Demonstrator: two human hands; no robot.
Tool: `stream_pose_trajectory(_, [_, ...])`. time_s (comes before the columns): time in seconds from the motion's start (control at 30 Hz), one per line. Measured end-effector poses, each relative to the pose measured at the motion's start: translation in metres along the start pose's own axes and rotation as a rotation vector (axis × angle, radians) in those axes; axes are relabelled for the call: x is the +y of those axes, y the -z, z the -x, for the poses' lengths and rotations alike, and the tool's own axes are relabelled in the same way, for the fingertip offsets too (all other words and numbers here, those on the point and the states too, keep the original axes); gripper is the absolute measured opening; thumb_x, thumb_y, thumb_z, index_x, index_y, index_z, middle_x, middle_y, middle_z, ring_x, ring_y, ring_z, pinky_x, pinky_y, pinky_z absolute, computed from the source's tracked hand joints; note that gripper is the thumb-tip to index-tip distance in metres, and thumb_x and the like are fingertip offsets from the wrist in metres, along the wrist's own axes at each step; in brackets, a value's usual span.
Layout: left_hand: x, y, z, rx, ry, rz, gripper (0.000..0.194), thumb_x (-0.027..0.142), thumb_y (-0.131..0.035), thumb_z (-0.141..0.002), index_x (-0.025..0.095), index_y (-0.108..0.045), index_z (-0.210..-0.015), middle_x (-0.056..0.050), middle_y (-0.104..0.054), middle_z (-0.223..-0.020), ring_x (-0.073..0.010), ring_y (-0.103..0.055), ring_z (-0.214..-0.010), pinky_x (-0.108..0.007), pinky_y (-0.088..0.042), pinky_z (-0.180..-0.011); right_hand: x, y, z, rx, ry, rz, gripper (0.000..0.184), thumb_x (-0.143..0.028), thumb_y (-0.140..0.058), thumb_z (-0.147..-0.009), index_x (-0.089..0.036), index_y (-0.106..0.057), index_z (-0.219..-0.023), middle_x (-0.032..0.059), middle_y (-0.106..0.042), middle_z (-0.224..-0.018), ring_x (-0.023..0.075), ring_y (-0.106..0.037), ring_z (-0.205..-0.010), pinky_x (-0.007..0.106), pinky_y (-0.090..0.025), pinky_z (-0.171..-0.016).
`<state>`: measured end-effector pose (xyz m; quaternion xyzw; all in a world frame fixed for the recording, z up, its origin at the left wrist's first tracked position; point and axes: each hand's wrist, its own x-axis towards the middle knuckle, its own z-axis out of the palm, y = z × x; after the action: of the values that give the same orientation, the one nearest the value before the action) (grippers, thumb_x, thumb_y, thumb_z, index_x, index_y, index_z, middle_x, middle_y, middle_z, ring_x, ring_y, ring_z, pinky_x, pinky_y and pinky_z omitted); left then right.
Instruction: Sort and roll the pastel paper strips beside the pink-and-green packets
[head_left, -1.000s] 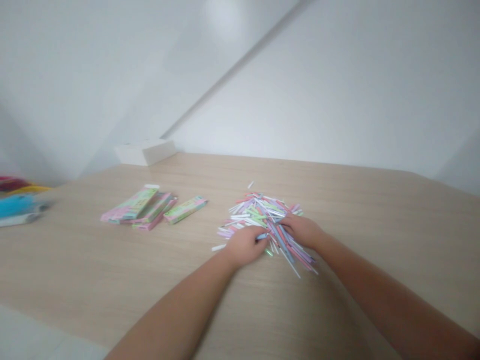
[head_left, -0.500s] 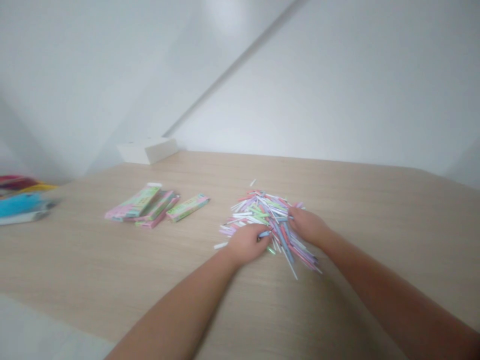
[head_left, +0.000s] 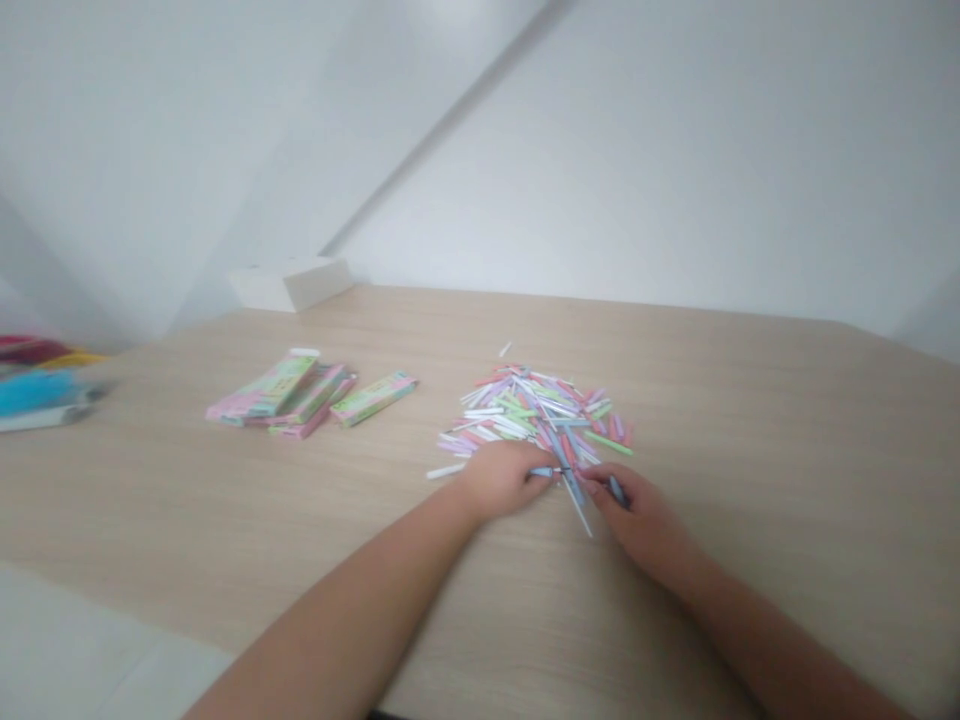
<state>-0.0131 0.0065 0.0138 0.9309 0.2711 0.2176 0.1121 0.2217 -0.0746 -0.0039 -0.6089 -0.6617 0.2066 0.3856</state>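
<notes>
A heap of thin pastel sticks [head_left: 534, 415], pink, green, blue, purple and white, lies in the middle of the wooden table [head_left: 750, 420]. My left hand [head_left: 501, 479] rests closed at the heap's near left edge, pinching a light-blue stick. My right hand [head_left: 636, 514] sits just right of it at the near edge, fingers curled round a few sticks, one blue. The two hands almost touch. One white stick [head_left: 446, 470] lies loose to the left of my left hand.
Several flat pink-and-green packets [head_left: 300, 393] lie to the left of the heap. A white box [head_left: 291, 283] stands at the table's far left corner by the wall. Blue, red and yellow items [head_left: 37, 392] sit at the far left edge.
My right hand has drawn back from the top of the heap toward me, now holding sticks at the near edge. My left hand has barely moved.
</notes>
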Motion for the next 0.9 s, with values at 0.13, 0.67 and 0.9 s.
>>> stream_pose_trajectory(0.13, [0.0025, -0.0004, 0.0005, -0.026, -0.041, -0.020, 0.033, 0.043, -0.046, -0.105, 0.027, -0.071, -0.120, -0.004, -0.076, -0.116, -0.0209, -0.069, -0.109, -0.030, -0.050, -0.093, -0.0002, -0.0010, 0.0078, 0.071, -0.001, 0.018, 0.027, -0.045, -0.057, -0.095, -0.025, -0.073, -0.102, 0.0042, -0.076, -0.099, 0.0256, -0.069, -0.092, 0.039, -0.052, -0.084])
stream_pose_trajectory(0.67, [0.0090, 0.0030, 0.0002, -0.081, -0.048, -0.056, 0.032, 0.042, -0.045, -0.105, 0.026, -0.072, -0.113, -0.004, -0.076, -0.108, -0.0215, -0.070, -0.103, -0.031, -0.051, -0.087, -0.0031, 0.0008, 0.0092, 0.045, 0.054, 0.055, 0.025, -0.043, -0.056, -0.097, -0.026, -0.071, -0.106, 0.0049, -0.075, -0.104, 0.0251, -0.069, -0.097, 0.040, -0.053, -0.089])
stream_pose_trajectory(0.9, [0.0096, 0.0041, 0.0005, -0.074, -0.054, -0.043, 0.033, 0.041, -0.046, -0.105, 0.028, -0.072, -0.121, -0.005, -0.076, -0.115, -0.0217, -0.070, -0.105, -0.031, -0.050, -0.089, -0.0003, 0.0008, 0.0072, 0.044, 0.080, 0.074, 0.024, -0.042, -0.055, -0.098, -0.026, -0.071, -0.108, 0.0056, -0.076, -0.107, 0.0254, -0.069, -0.100, 0.041, -0.054, -0.091])
